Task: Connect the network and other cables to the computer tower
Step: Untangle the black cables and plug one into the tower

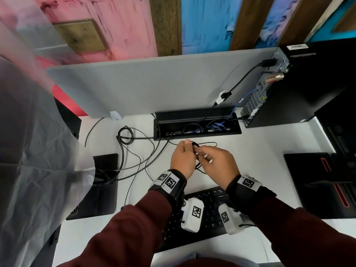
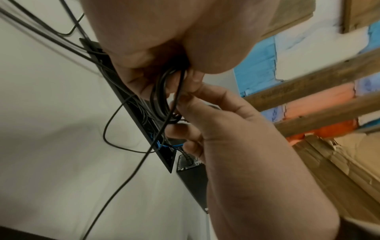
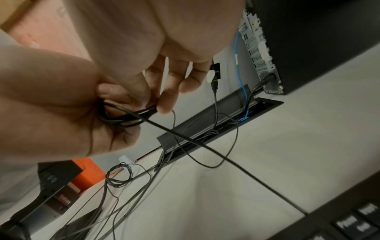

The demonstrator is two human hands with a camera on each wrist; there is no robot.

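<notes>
left hand (image 1: 182, 158): we see it curled round a coiled black cable (image 2: 159, 95) | right hand (image 1: 217, 163): pinches the same coil (thumb and forefinger) | coil: held above the desk (image 1: 260, 143), near the cable slot (image 1: 196, 126) | tower (image 1: 300, 83): far right, upright

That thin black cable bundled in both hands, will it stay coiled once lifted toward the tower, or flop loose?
Probably floppy: the thin black cable bends in tight loops inside the left hand. Likely light, since the right hand only pinches it. Its free length trails slack over the desk, so it may snag the keyboard.
</notes>
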